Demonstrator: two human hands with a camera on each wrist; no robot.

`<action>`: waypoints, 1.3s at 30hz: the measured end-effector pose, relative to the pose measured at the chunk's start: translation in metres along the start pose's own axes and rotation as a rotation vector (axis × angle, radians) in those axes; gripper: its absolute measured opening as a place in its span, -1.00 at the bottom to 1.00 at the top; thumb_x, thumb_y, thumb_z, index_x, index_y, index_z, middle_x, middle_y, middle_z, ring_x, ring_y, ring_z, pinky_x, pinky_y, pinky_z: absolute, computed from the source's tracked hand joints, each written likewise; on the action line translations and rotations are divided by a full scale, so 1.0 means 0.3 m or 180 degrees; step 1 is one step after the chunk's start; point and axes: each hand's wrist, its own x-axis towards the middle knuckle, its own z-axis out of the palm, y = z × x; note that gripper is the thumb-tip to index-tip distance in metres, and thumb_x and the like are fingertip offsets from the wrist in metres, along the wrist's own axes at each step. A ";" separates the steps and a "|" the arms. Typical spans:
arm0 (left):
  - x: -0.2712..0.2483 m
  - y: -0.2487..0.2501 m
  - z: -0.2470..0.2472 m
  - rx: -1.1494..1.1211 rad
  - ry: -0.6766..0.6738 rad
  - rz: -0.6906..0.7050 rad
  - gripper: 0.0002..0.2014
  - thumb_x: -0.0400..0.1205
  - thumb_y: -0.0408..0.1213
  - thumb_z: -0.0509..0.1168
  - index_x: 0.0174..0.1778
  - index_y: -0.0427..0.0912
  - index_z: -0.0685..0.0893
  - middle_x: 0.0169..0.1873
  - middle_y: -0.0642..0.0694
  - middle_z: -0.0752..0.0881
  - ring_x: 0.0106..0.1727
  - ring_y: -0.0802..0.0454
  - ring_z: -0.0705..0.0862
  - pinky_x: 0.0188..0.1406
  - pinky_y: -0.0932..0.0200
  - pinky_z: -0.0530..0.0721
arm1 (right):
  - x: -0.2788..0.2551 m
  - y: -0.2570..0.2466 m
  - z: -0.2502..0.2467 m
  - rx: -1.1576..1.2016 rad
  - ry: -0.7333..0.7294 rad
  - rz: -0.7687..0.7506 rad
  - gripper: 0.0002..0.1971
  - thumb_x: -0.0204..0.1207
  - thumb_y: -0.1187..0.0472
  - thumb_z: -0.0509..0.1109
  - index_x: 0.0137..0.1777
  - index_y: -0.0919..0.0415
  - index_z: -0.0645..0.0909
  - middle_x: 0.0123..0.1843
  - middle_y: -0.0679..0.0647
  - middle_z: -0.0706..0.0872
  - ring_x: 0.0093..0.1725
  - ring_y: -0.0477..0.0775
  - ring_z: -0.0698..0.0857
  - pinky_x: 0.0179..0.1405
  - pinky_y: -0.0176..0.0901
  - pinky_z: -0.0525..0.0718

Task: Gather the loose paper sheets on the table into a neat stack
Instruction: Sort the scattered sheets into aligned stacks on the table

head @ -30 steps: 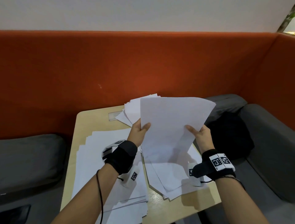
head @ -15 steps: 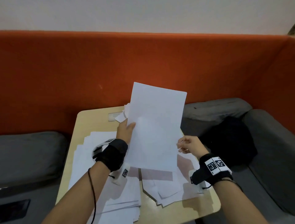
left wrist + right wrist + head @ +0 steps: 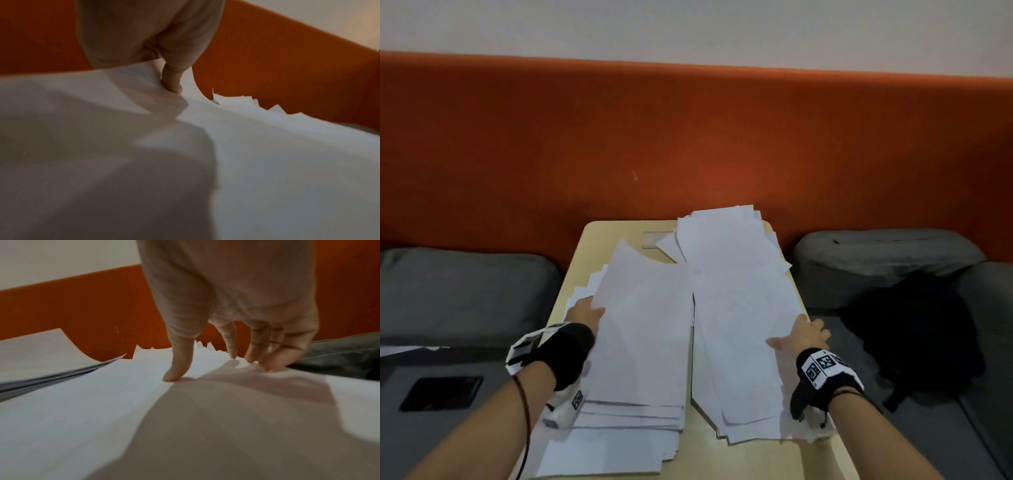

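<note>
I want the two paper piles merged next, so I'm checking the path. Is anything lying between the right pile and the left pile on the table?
Nothing visible does. The right pile, under the right hand, and the left pile, held at its edge by the left hand, lie side by side with only a narrow strip of bare table between them.

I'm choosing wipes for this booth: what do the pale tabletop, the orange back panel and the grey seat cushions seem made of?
Pale tabletop: probably laminate or sealed light wood, smooth, faint sheen, rounded corners. Orange back panel: likely matte fabric upholstery, no glare. Grey seat cushions: soft, matte, rounded edges, probably fabric; weave too blurred to confirm.
</note>
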 end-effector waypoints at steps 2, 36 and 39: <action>-0.001 -0.027 0.003 0.0237 0.0092 -0.0058 -0.68 0.62 -0.41 0.26 0.29 -0.39 0.53 0.18 -0.45 0.62 0.18 -0.37 0.59 0.02 0.01 0.52 | 0.002 -0.003 -0.005 -0.0007 -0.0064 0.0018 -0.08 0.32 -0.14 0.55 0.55 0.23 0.17 0.48 0.27 0.24 0.48 0.31 0.27 0.32 0.14 0.45; -0.192 0.376 0.357 -0.1876 -0.1395 0.0627 -0.28 0.61 -0.16 0.32 0.60 -0.21 0.09 0.44 -0.23 0.45 0.44 -0.21 0.48 0.45 -0.12 0.44 | 0.033 0.100 -0.119 0.3997 -0.0220 -0.1367 -0.79 0.58 0.45 0.28 0.14 0.23 0.61 -0.03 0.07 0.79 -0.13 -0.03 0.77 -0.14 -0.25 0.73; -0.199 0.466 0.298 -0.2172 -0.1112 0.1248 -0.66 0.68 -0.42 0.18 0.39 -0.33 0.45 0.30 -0.26 0.60 0.30 -0.19 0.59 0.30 -0.04 0.56 | 0.008 0.077 -0.186 0.4252 -0.0189 -0.1600 -0.76 0.57 0.42 0.29 0.17 0.20 0.63 -0.06 -0.03 0.83 -0.10 -0.05 0.80 -0.18 -0.28 0.73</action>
